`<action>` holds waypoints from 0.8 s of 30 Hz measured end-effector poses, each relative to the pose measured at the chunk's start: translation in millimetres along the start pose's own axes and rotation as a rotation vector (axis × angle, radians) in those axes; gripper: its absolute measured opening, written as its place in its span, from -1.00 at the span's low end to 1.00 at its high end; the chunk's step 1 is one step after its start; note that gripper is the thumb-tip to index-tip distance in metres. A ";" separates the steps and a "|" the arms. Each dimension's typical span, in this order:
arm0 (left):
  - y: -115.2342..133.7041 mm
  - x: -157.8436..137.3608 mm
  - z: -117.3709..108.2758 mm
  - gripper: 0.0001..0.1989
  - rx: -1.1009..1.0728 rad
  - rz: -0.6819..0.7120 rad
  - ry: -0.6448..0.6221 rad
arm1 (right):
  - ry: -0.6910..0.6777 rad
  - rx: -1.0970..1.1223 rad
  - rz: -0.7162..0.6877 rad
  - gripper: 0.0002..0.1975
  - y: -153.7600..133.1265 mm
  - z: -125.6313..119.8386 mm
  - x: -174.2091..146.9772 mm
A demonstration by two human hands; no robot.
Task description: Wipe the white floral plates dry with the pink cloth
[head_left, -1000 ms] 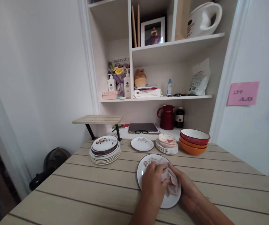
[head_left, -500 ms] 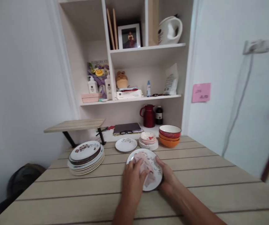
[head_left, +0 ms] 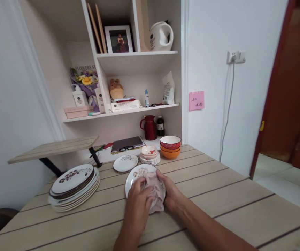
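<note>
A white plate (head_left: 133,176) with a floral print and a dark rim sits in front of me, its near side over the wooden table (head_left: 92,223). My right hand (head_left: 172,193) grips the plate's right edge, thumb on top. Bunched on the plate is a pale pink cloth (head_left: 155,186), which my left hand (head_left: 137,200) presses and holds with curled fingers. The cloth covers the plate's right part and hangs over its near edge. Just behind lies a second flowered plate (head_left: 125,162), flat on the table.
A tall stack of plates (head_left: 72,179) stands at left, near a small raised wooden shelf (head_left: 53,150). Small dishes (head_left: 149,151) on saucers and stacked red and orange bowls (head_left: 170,147) stand behind the plate. Farther back are a red jug (head_left: 150,128) and a dark laptop (head_left: 127,143).
The view has swung to the right, so the shelves and dishes appear farther left. My left hand has moved the cloth across to the plate's right side and near edge.
</note>
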State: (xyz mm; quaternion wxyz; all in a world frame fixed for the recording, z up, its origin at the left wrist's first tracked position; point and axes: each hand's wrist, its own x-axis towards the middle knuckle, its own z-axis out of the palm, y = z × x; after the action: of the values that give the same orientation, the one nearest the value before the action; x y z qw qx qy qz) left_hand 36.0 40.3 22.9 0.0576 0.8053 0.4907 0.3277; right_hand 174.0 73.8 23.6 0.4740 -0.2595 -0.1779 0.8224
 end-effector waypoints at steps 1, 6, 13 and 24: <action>2.6 0.8 -1.2 -0.70 0.023 0.029 0.033 | -0.022 -0.010 0.022 -0.49 2.8 2.0 -1.1; 6.7 2.0 -8.8 -0.75 0.203 0.034 0.209 | -0.065 -0.040 0.058 -0.54 16.1 8.5 -1.9; -6.6 -0.1 -21.7 -0.74 0.436 -0.263 0.227 | 0.063 -0.040 -0.032 -0.50 11.1 4.7 2.1; 18.0 -0.3 5.8 -0.63 0.140 0.033 0.033 | 0.034 -0.004 -0.063 -0.47 -5.9 -5.8 1.2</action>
State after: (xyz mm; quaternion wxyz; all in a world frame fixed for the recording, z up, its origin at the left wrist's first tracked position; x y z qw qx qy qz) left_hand 52.9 32.2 25.7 -0.0121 0.8099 0.5000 0.3067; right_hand 181.0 78.0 21.8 0.5018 -0.2686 -0.1798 0.8023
